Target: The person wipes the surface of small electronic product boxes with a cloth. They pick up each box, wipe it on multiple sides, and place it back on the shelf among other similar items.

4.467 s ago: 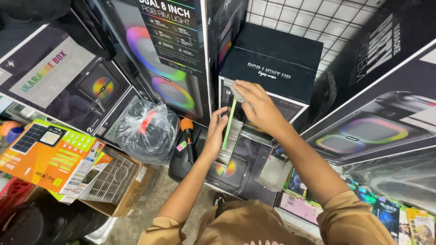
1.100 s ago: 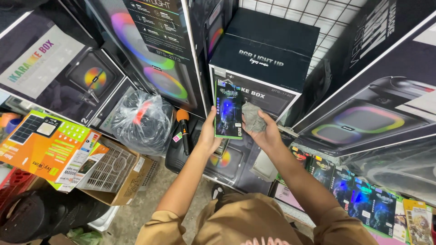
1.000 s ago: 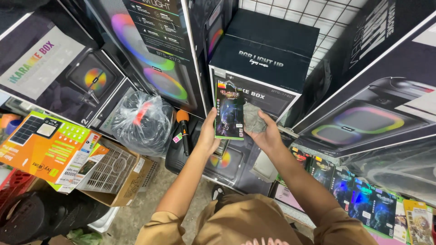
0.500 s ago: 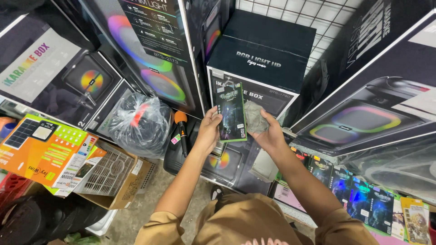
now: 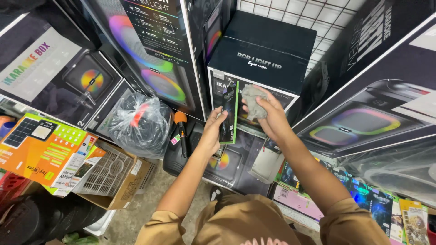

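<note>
My left hand [image 5: 212, 131] holds a slim flat product box [image 5: 229, 113] with a green edge, upright and turned nearly edge-on to me. My right hand [image 5: 269, 113] grips a crumpled grey cloth [image 5: 252, 99] just right of the box's upper part, close to it. Both hands hover in front of a dark speaker carton [image 5: 263, 50] at the centre.
Tall speaker cartons [image 5: 150, 50] stand left and right [image 5: 372, 90]. A clear bag of black cables [image 5: 136, 123] and a microphone with an orange head [image 5: 182, 131] lie at left. An orange box [image 5: 36, 149] and an open cardboard box [image 5: 113, 177] sit lower left. Colourful packages [image 5: 372, 204] lie lower right.
The slim box has turned from showing its printed face to nearly edge-on, and the cloth hand has risen slightly beside it.
</note>
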